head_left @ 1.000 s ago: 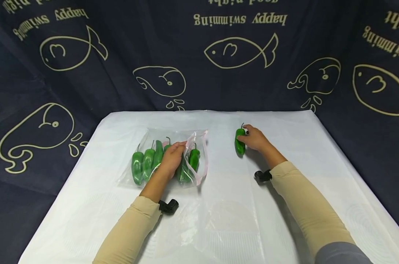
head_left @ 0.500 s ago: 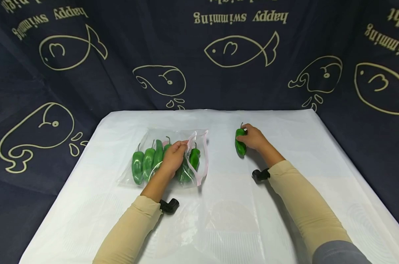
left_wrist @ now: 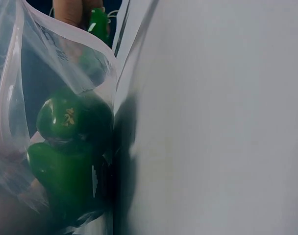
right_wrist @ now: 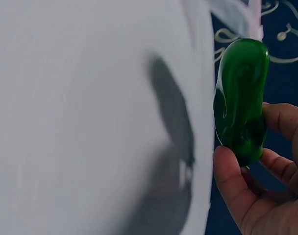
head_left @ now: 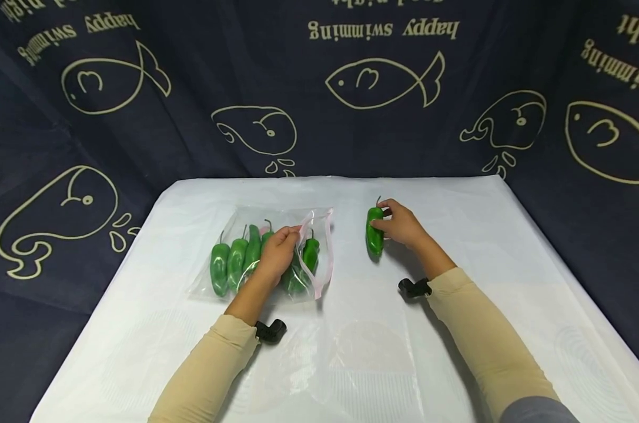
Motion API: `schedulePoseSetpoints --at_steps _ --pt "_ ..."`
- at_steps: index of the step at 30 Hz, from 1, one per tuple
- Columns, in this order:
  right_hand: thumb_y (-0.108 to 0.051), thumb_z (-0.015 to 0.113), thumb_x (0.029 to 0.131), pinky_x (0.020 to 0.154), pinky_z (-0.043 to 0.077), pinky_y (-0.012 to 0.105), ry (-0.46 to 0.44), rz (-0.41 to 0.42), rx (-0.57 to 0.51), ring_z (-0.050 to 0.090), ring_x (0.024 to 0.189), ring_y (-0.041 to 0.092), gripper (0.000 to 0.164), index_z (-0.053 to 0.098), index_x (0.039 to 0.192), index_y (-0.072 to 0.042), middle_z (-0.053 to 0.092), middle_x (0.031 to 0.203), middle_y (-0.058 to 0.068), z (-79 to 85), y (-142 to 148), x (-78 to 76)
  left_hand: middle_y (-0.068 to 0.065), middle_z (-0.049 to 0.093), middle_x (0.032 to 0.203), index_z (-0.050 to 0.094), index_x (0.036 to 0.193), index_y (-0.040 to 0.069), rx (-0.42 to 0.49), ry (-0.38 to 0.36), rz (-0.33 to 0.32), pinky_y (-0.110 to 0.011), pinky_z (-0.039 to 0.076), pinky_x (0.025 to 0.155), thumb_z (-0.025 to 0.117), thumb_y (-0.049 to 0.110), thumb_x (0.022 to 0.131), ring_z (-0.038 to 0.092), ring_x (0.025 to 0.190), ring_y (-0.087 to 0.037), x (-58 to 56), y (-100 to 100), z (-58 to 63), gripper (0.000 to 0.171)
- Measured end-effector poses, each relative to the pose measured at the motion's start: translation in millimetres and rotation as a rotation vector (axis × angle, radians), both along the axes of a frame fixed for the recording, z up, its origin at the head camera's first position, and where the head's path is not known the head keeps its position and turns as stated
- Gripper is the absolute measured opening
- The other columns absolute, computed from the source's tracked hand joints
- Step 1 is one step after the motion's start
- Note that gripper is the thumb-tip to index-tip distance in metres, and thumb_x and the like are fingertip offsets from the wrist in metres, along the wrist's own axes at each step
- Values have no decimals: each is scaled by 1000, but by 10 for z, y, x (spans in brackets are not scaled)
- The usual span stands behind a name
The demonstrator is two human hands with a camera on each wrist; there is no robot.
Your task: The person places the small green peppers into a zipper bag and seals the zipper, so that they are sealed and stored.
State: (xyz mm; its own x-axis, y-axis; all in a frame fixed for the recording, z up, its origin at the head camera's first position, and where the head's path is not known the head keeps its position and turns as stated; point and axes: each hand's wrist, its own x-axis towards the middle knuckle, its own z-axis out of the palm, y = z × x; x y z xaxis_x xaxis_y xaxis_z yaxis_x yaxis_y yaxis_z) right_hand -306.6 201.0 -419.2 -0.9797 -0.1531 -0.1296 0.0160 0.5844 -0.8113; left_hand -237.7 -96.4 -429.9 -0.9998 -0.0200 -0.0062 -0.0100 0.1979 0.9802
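My right hand pinches a green chili pepper between thumb and fingers, stem pointing away. In the right wrist view the pepper is held up off the white surface, its shadow falling beside it. To the left, a clear zip bag with a pink-edged mouth lies with several green peppers inside. My left hand pinches the bag's upper film near the mouth, which gapes toward the right. Close up in the left wrist view, peppers sit behind the film; part of the bag is hidden under my left hand and forearm.
A white cover spreads over the table. Behind it and at both sides hangs a dark blue cloth with fish and whale drawings. Each wrist carries a small black camera.
My right hand has moved a little left with the pepper, bringing it nearer the bag. My left hand and the bag stay in nearly the same place.
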Motion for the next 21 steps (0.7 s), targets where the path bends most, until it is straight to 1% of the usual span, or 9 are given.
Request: schedulePoseSetpoints --at_steps 3,8,12,17,21 --pt "-19 68 94 76 58 34 11 8 -55 65 102 31 54 44 141 -6 49 136 21 74 -88 62 -6 64 131 68 102 -1 -1 3 -6 -39 40 102 50 18 99 55 122 -23 -1 5 -1 27" --pt "-17 70 93 78 58 36 42 23 -98 64 105 31 53 46 139 -6 51 133 19 169 -226 177 -6 63 132 66 98 0 -9 3 -16 -39 40 103 48 19 100 53 124 -23 10 2 6 26" --pt "-18 71 92 79 58 37 51 44 -104 61 107 30 51 48 137 -7 52 132 17 204 -324 248 -6 64 132 66 97 0 -15 0 -10 -39 40 101 49 19 99 54 123 -23 18 4 9 26" --pt "-19 73 90 76 58 35 60 63 -112 63 103 28 51 50 135 -9 53 130 15 256 -428 332 -6 64 131 67 96 0 -11 -2 -1 -38 41 99 49 19 99 55 120 -22 9 10 6 26" --pt "-21 73 91 76 58 38 72 86 -110 64 101 27 50 51 135 -11 54 129 14 283 -502 400 -7 64 131 67 97 -1 0 -3 2 -38 40 100 49 18 99 55 121 -23 2 21 9 26"
